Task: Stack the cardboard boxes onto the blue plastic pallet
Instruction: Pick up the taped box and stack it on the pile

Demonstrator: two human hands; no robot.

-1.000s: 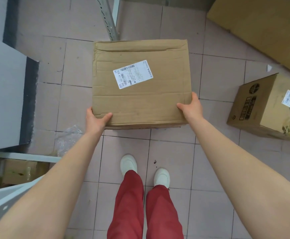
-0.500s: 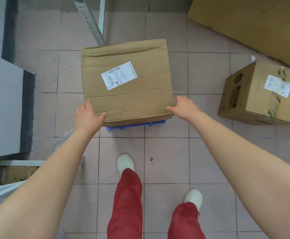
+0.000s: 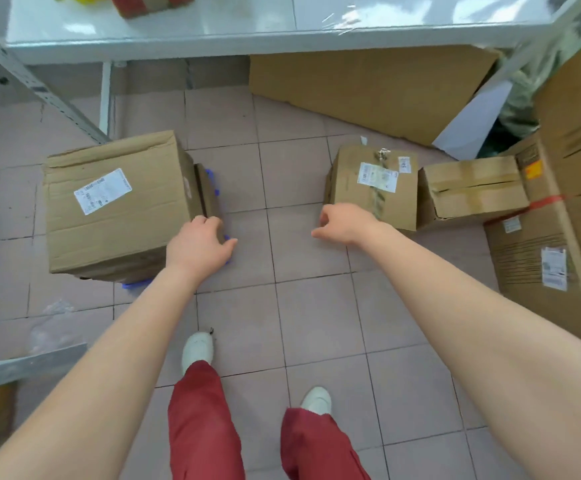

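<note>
A large cardboard box (image 3: 116, 206) with a white label rests on the blue plastic pallet (image 3: 136, 284), of which only slivers show at the box's front and right edges. My left hand (image 3: 199, 249) hovers by the box's near right corner, fingers apart, holding nothing. My right hand (image 3: 346, 223) is empty with loosely curled fingers, just in front of a smaller labelled cardboard box (image 3: 374, 185) standing on the floor. Another taped cardboard box (image 3: 472, 190) lies to the right of that one.
Large cardboard boxes (image 3: 559, 237) stand at the right. A flat cardboard sheet (image 3: 368, 88) leans under a white metal shelf (image 3: 178, 32) at the back. A shelf leg (image 3: 40, 88) slants behind the pallet. My feet and red trousers are on the tiled floor below.
Both hands have let go of the large box, which now rests on the pallet. My view has swung right, and my right hand has moved toward the smaller box.
</note>
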